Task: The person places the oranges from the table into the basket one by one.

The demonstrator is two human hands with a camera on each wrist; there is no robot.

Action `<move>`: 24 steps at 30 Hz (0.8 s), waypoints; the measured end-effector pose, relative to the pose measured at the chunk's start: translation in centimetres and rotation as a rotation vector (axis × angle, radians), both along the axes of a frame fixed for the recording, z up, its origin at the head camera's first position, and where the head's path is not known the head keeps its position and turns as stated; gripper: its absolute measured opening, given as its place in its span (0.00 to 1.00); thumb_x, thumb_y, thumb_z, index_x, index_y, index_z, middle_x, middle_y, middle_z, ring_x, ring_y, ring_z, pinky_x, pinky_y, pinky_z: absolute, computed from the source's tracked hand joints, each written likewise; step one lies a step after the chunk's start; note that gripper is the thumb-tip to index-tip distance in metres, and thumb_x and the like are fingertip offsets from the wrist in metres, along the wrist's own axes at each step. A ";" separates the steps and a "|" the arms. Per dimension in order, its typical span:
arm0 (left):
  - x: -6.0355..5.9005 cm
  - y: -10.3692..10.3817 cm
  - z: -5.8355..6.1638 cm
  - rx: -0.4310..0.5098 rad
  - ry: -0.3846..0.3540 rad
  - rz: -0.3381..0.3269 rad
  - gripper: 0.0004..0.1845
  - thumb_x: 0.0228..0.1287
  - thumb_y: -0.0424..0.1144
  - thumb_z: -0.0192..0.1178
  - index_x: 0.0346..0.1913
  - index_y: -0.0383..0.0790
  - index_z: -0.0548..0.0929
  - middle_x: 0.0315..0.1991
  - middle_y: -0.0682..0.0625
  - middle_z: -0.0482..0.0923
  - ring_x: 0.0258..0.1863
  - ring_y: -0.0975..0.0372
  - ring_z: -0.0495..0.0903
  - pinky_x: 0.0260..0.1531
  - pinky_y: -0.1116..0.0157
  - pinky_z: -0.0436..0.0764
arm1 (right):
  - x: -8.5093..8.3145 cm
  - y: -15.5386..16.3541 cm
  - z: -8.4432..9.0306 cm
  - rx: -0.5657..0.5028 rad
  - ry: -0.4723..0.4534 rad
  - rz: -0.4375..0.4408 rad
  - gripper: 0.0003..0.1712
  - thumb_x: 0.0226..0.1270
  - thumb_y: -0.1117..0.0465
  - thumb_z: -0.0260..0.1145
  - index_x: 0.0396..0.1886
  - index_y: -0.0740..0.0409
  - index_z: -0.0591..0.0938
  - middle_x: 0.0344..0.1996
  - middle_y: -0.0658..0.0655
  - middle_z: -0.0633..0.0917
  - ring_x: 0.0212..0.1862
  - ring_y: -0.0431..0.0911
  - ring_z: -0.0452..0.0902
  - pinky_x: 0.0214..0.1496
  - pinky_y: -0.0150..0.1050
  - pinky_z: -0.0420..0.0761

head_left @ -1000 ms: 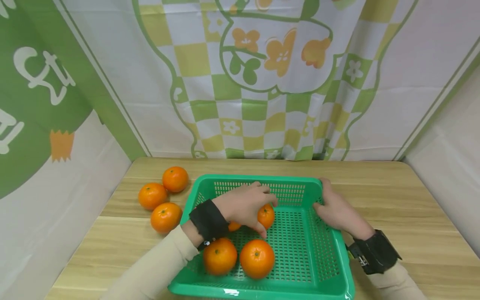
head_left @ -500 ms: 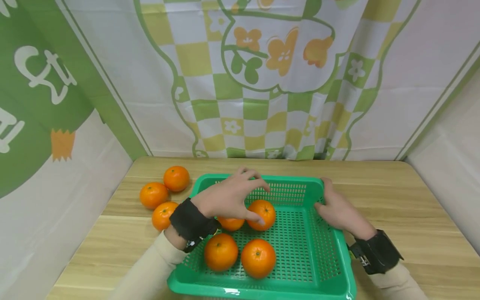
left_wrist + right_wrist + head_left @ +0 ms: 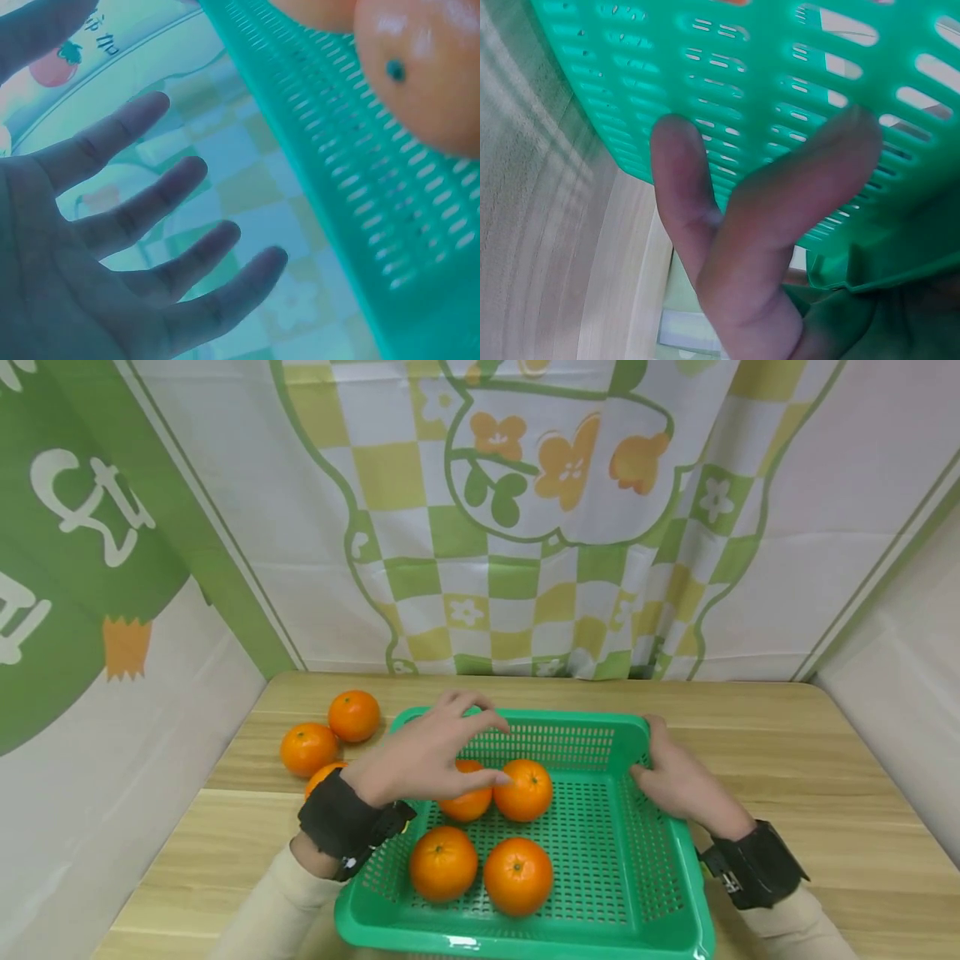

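Observation:
A green plastic basket (image 3: 592,843) with slotted walls holds several oranges, among them a front orange (image 3: 518,877) and a back orange (image 3: 523,790). My left hand (image 3: 423,752) hovers over the basket's left side with fingers spread and nothing in them; it partly covers another orange (image 3: 467,806). In the left wrist view, the left fingers stand apart from the basket. My right hand (image 3: 682,781) grips the basket's right rim, thumb on the inner side. The right wrist view shows two right fingers (image 3: 761,225) against the outside of the slotted wall.
Three oranges sit on the wooden table left of the basket: a rear orange (image 3: 354,716), a middle orange (image 3: 309,749) and one mostly hidden behind the left wrist. A patterned curtain (image 3: 517,585) hangs behind the table (image 3: 780,760).
My left hand has come away from the back orange, leaving it in the basket, and has moved left with its fingers spread. My right hand has stayed on the rim.

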State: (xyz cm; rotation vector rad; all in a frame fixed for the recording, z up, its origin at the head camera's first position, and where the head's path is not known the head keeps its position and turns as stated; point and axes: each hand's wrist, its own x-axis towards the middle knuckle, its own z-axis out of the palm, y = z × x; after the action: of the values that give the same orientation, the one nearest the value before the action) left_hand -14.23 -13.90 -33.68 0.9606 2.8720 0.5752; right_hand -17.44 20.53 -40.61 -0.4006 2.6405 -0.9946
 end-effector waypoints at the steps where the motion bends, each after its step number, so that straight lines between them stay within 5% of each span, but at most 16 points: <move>1: 0.2 -0.2 0.3 0.000 0.007 0.006 0.29 0.71 0.59 0.66 0.68 0.50 0.79 0.71 0.46 0.69 0.71 0.48 0.68 0.58 0.51 0.85 | 0.0 0.0 0.0 0.002 0.002 0.001 0.47 0.76 0.66 0.55 0.81 0.75 0.37 0.61 0.88 0.75 0.41 0.54 0.84 0.35 0.41 0.86; 8: 1.0 -2.5 1.4 -0.017 0.032 0.051 0.28 0.72 0.57 0.66 0.69 0.49 0.78 0.73 0.44 0.67 0.71 0.48 0.68 0.59 0.52 0.86 | 0.1 0.0 0.0 0.006 0.000 -0.006 0.47 0.77 0.66 0.54 0.81 0.75 0.36 0.61 0.87 0.76 0.39 0.53 0.83 0.34 0.39 0.84; 12: 1.4 -4.2 1.3 -0.015 0.063 0.077 0.26 0.72 0.54 0.67 0.66 0.47 0.79 0.70 0.45 0.70 0.68 0.50 0.72 0.64 0.51 0.82 | 0.1 -0.1 0.0 0.008 0.004 -0.004 0.47 0.77 0.65 0.54 0.82 0.75 0.37 0.62 0.87 0.75 0.40 0.53 0.83 0.35 0.39 0.84; 24: 1.8 -7.8 0.8 -0.023 0.095 0.161 0.17 0.76 0.41 0.63 0.61 0.39 0.81 0.62 0.39 0.77 0.61 0.43 0.75 0.60 0.42 0.82 | 0.1 0.0 0.0 0.003 -0.017 -0.009 0.48 0.77 0.65 0.53 0.82 0.73 0.35 0.58 0.84 0.78 0.35 0.51 0.82 0.32 0.38 0.83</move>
State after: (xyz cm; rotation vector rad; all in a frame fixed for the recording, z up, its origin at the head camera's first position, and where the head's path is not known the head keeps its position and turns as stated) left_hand -12.44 -21.66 -32.92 0.7780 3.0535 0.5199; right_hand -17.38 20.49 -40.63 -0.3775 2.6307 -0.9920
